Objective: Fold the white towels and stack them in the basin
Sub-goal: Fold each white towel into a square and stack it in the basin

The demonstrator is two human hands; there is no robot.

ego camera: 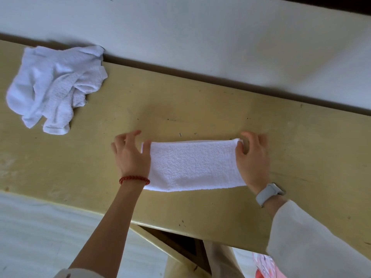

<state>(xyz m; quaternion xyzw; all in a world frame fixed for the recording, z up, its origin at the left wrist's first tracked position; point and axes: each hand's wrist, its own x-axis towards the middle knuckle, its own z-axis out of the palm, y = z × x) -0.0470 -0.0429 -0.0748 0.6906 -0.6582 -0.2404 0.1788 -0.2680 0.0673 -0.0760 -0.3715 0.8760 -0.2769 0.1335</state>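
Note:
A white towel (192,164) lies folded into a long strip on the yellowish table (200,109), near its front edge. My left hand (132,153) grips the strip's left end, thumb on top at the far corner. My right hand (254,159) pinches the right end between thumb and curled fingers. A crumpled heap of white towels (54,87) lies at the table's far left, against the back edge. No basin is in view.
A white wall (200,37) runs along the table's back edge. Pale floor (40,237) shows below the front edge at the left. A pink and red object (263,267) peeks out at the bottom under the table.

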